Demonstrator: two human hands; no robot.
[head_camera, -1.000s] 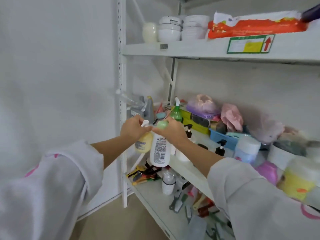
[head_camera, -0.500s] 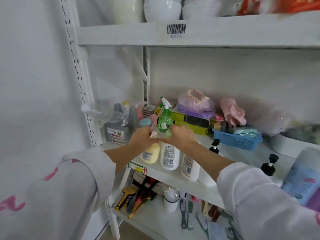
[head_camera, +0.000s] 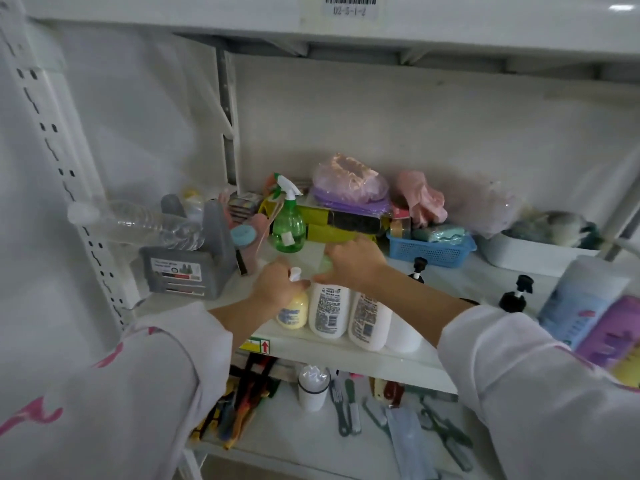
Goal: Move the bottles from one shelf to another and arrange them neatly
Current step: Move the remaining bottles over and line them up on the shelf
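Placing step: left hand [head_camera: 277,284] holds the yellow bottle [head_camera: 293,311], right hand [head_camera: 351,263] the white bottle [head_camera: 327,311], both at the shelf [head_camera: 346,344] front; next, release and straighten the row.

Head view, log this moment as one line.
left hand grips yellow bottle | right hand grips white bottle | both on shelf

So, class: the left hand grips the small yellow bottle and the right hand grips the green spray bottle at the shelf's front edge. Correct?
Not quite. In the head view the right hand grips the white bottle; the green spray bottle stands untouched behind. The left hand does grip the small yellow bottle.
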